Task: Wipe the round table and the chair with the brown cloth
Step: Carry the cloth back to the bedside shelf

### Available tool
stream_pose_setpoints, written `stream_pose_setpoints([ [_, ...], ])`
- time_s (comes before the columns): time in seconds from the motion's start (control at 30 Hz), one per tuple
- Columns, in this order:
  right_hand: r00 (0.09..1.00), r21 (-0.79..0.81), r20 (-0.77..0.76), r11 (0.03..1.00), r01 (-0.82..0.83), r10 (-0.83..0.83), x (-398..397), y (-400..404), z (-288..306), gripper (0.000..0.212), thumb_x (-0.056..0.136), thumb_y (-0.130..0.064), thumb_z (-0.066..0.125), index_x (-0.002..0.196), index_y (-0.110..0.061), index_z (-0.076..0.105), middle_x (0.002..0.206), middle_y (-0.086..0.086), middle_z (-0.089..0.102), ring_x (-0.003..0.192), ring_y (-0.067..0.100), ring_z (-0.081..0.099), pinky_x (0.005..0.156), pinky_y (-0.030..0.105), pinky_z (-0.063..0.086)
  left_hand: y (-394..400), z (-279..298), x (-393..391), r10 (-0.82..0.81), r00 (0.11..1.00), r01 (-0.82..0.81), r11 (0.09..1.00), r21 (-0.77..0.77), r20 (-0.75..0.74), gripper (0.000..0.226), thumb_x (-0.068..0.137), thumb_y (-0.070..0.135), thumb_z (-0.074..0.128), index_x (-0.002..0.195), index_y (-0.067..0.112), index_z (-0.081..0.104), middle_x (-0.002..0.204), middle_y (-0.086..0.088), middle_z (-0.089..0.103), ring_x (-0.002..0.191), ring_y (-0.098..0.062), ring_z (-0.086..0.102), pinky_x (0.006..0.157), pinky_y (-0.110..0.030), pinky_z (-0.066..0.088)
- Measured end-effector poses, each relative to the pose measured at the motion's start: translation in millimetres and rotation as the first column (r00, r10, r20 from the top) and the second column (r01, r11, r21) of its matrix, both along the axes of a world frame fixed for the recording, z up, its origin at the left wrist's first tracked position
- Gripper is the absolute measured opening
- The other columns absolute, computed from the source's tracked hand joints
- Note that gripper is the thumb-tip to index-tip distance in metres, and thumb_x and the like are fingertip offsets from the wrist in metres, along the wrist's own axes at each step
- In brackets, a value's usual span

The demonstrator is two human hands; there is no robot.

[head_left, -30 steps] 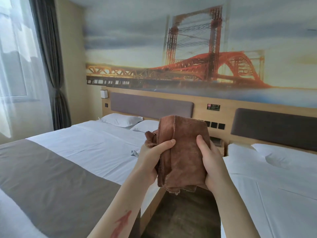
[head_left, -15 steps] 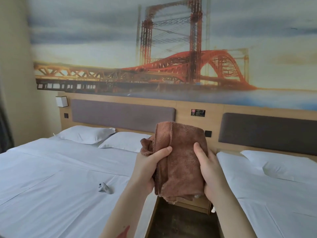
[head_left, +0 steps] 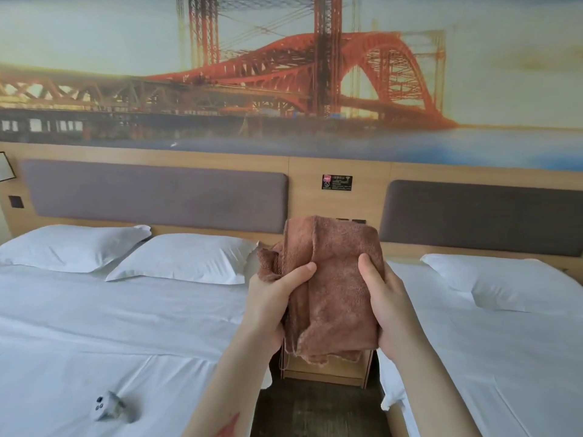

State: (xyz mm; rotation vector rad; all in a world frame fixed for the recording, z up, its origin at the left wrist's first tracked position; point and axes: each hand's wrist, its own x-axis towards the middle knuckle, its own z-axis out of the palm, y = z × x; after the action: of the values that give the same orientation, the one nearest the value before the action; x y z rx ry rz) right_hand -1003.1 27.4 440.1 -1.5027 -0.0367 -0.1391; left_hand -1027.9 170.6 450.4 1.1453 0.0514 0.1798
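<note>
Both hands, left hand (head_left: 271,298) and right hand (head_left: 389,307), clamp the folded brown cloth (head_left: 337,285) in closed grip.

Centre of the frame: cloth (head_left: 334,288) held up between the left hand (head_left: 271,302) and right hand (head_left: 386,302), in front of the nightstand (head_left: 328,369). Left of the frame: bed (head_left: 94,335) with two pillows (head_left: 186,258) side by side at its head and a small remote (head_left: 105,406) on the sheet, lower left. Right: second bed (head_left: 504,357) with one pillow (head_left: 492,280). Behind both, headboard panels (head_left: 154,195); above them, a bridge mural (head_left: 284,74).
</note>
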Motion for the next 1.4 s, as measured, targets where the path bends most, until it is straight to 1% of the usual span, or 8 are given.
stream_pose_setpoints([
  [0.07, 1.0, -0.001, -0.027, 1.0, -0.007, 0.007, 44, -1, -13, 0.038, 0.086, -0.051, 0.048, 0.119, -0.032, 0.051, 0.118, 0.002, 0.058, 0.107, 0.024, 0.058, 0.094, 0.047, 0.049, -1, -13, 44, 0.013, 1.0, -0.013, 1.0, 0.002, -0.013, 0.028, 0.07, 0.006, 0.076, 0.095, 0.016, 0.067, 0.096, -0.01, 0.074, 0.084, -0.024, 0.072, 0.064, -0.032, 0.058],
  [0.17, 0.999, 0.015, -0.032, 0.999, -0.035, 0.036, 122, -7, -25, 0.015, 0.087, -0.05, 0.049, 0.099, -0.042, 0.053, 0.113, -0.001, 0.06, 0.104, 0.021, 0.059, 0.092, 0.043, 0.05, -8, -26, 124, 0.027, 0.999, -0.028, 1.0, -0.002, -0.039, 0.027, 0.07, 0.005, 0.076, 0.094, 0.014, 0.067, 0.094, -0.01, 0.074, 0.082, -0.024, 0.073, 0.062, -0.031, 0.058],
  [0.33, 0.999, 0.048, -0.017, 0.998, -0.04, 0.041, 280, -32, -28, 0.006, 0.089, -0.047, 0.049, 0.09, -0.045, 0.055, 0.11, -0.002, 0.062, 0.102, 0.022, 0.06, 0.091, 0.047, 0.051, -35, -30, 282, 0.055, 0.996, -0.057, 0.998, -0.017, -0.065, 0.029, 0.071, 0.003, 0.075, 0.098, 0.007, 0.068, 0.094, -0.013, 0.074, 0.082, -0.026, 0.072, 0.061, -0.031, 0.058],
  [0.57, 0.998, 0.035, -0.052, 0.999, -0.018, 0.02, 462, -62, -23, 0.033, 0.088, -0.049, 0.049, 0.119, -0.037, 0.053, 0.121, 0.003, 0.061, 0.108, 0.026, 0.06, 0.093, 0.05, 0.05, -64, -17, 455, 0.086, 0.995, -0.086, 0.996, -0.005, -0.046, 0.024, 0.07, -0.002, 0.074, 0.088, 0.013, 0.069, 0.082, -0.006, 0.075, 0.075, -0.021, 0.072, 0.064, -0.032, 0.059],
  [0.77, 0.999, -0.012, -0.029, 1.0, -0.017, 0.017, 568, -68, -24, 0.022, 0.092, -0.046, 0.044, 0.112, -0.041, 0.053, 0.117, -0.002, 0.061, 0.107, 0.02, 0.058, 0.096, 0.045, 0.048, -73, -17, 563, 0.06, 0.997, -0.061, 0.998, -0.017, -0.043, 0.024, 0.073, -0.004, 0.072, 0.087, 0.014, 0.066, 0.074, -0.002, 0.074, 0.062, -0.013, 0.072, 0.05, -0.025, 0.056],
  [1.03, 0.998, -0.038, -0.017, 0.997, 0.066, -0.066, 714, -73, -29, 0.04, 0.091, -0.047, 0.046, 0.128, -0.033, 0.048, 0.125, 0.0, 0.058, 0.114, 0.022, 0.055, 0.1, 0.047, 0.045, -76, -24, 720, 0.062, 0.997, -0.062, 0.998, 0.0, -0.054, 0.03, 0.069, 0.0, 0.076, 0.095, 0.011, 0.066, 0.096, -0.01, 0.071, 0.087, -0.025, 0.068, 0.072, -0.035, 0.057],
  [1.23, 0.983, -0.03, 0.0, 0.983, 0.181, -0.181, 819, -79, -16, 0.038, 0.09, -0.049, 0.046, 0.124, -0.035, 0.05, 0.122, -0.002, 0.059, 0.112, 0.021, 0.056, 0.1, 0.047, 0.045, -84, -10, 839, -0.039, 0.999, 0.04, 0.999, 0.013, -0.032, 0.024, 0.071, 0.0, 0.074, 0.09, 0.013, 0.066, 0.093, -0.009, 0.071, 0.081, -0.022, 0.068, 0.063, -0.028, 0.056],
  [1.4, 0.979, 0.026, -0.01, 0.978, 0.206, -0.205, 878, -92, -10, 0.016, 0.093, -0.041, 0.045, 0.108, -0.037, 0.047, 0.097, -0.013, 0.057, 0.096, 0.015, 0.057, 0.09, 0.039, 0.05, -98, -5, 905, -0.085, 0.995, 0.086, 0.996, 0.011, -0.052, 0.027, 0.072, 0.002, 0.074, 0.096, 0.01, 0.065, 0.091, -0.008, 0.07, 0.082, -0.024, 0.068, 0.069, -0.034, 0.056],
])
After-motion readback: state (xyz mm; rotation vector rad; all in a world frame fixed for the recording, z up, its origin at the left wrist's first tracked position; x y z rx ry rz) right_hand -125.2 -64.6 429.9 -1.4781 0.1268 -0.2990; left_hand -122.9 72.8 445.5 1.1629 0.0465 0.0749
